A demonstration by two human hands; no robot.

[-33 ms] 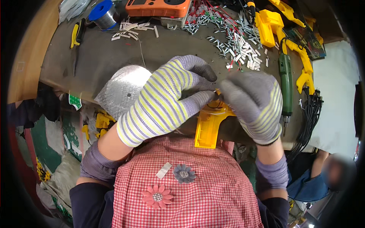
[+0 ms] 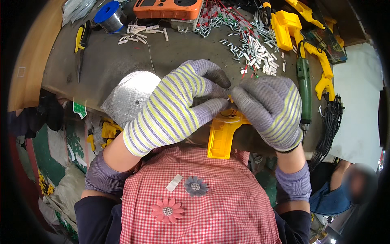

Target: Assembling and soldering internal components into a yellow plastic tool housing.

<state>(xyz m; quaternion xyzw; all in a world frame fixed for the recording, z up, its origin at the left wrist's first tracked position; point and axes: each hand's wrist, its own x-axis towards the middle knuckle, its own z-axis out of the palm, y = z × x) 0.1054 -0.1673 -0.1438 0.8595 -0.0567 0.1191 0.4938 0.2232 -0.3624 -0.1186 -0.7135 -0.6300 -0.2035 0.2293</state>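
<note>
Both hands wear striped knit gloves with dark grey finger coating. They meet fingertip to fingertip over a yellow plastic housing [image 2: 220, 140], a pistol-shaped half shell at the bench's front edge. My left hand [image 2: 178, 99] comes in from the left, thumb and fingers closed toward the housing's upper end. Opposite it, my right hand [image 2: 270, 112] pinches close to the same spot. A little orange-yellow and thin wire shows between the fingertips; whatever they grip is too small and covered to name. Pale wire lies in the housing, whose upper part is hidden behind the hands.
A silvery foil-covered pad [image 2: 130, 95] lies left of my hands. Beyond are pliers [image 2: 82, 40], a solder spool [image 2: 110, 17], an orange meter [image 2: 167, 9], and piles of screws and white pieces [image 2: 260, 53]. A green power screwdriver [image 2: 304, 89] and black cables [image 2: 328, 126] lie right. Another person [image 2: 333, 195] is at lower right.
My right hand, smeared by motion before, now shows sharply, its fingers drawn in at the left fingertips. My left hand and the housing stay almost where they were.
</note>
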